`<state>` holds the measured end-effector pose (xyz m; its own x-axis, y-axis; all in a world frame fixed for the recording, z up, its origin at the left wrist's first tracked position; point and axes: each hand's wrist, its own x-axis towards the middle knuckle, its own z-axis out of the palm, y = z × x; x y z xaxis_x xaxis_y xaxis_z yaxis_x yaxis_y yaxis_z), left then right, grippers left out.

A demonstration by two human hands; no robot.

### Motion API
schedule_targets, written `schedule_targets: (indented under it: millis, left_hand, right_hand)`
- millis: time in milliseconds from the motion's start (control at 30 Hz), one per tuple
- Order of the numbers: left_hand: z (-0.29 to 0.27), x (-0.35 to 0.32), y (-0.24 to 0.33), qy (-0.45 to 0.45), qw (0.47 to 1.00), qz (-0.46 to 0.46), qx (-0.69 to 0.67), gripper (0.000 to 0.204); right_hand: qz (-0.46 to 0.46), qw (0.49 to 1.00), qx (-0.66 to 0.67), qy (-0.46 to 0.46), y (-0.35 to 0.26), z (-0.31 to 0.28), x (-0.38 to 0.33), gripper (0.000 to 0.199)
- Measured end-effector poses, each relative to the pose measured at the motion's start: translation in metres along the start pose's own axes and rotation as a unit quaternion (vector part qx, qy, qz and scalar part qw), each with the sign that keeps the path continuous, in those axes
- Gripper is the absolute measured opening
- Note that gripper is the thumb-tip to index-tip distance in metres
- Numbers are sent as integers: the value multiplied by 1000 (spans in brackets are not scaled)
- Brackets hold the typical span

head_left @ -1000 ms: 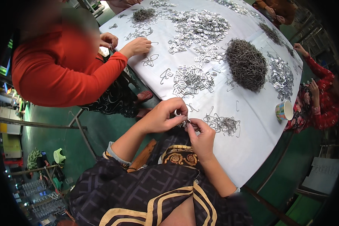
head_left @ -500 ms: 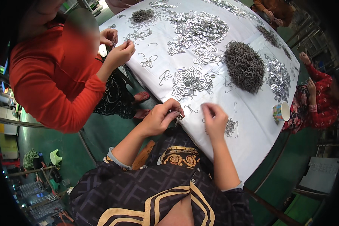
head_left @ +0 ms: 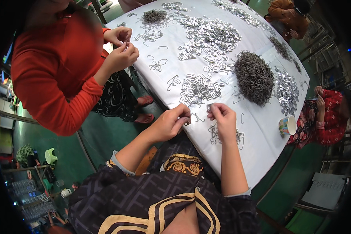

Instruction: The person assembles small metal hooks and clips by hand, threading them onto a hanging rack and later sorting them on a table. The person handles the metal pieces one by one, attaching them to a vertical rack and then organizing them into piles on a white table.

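Observation:
My left hand (head_left: 171, 123) is at the table's near edge, thumb and fingers pinched together. Whatever lies in its fingertips is too small and hidden to make out. Over the table to its right, my right hand (head_left: 224, 119) pinches a small flat metal buckle (head_left: 209, 108) between thumb and forefinger. A loose wire hook (head_left: 199, 117) lies between the hands. Beneath and beside my right hand is a small heap of bent wire pieces (head_left: 214, 136). Just beyond my hands spreads a pile of silvery metal buckles (head_left: 200, 87).
A white-covered table (head_left: 257, 144) bears a tall mound of dark wire hooks (head_left: 254, 78), a larger buckle pile (head_left: 214, 35) and another (head_left: 287, 91). A paper cup (head_left: 284, 126) stands near the right edge. A person in red (head_left: 58, 74) works close at left; others sit across and right.
My right hand has come slightly upright and now shows a buckle in its fingertips; before, it was blurred. My left hand stays at the edge. The view has shifted a little.

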<state>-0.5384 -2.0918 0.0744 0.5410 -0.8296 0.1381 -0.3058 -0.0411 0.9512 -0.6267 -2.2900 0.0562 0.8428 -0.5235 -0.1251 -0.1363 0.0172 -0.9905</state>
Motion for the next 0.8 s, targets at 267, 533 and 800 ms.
schedule_targets:
  millis: [267,533,800]
  left_hand:
    - [12,9,9,0,998,48,37,11]
    - [11,4,8,-5,998,17,52,11]
    - [7,5,10,-85,993,-25,75,11]
  right_hand:
    - [-31,992,126,-5,-28,28,-46,15]
    - [-80,991,98,42,-20,38,-57,14]
    - [-148,983,36,100,-3,42,-67,14]
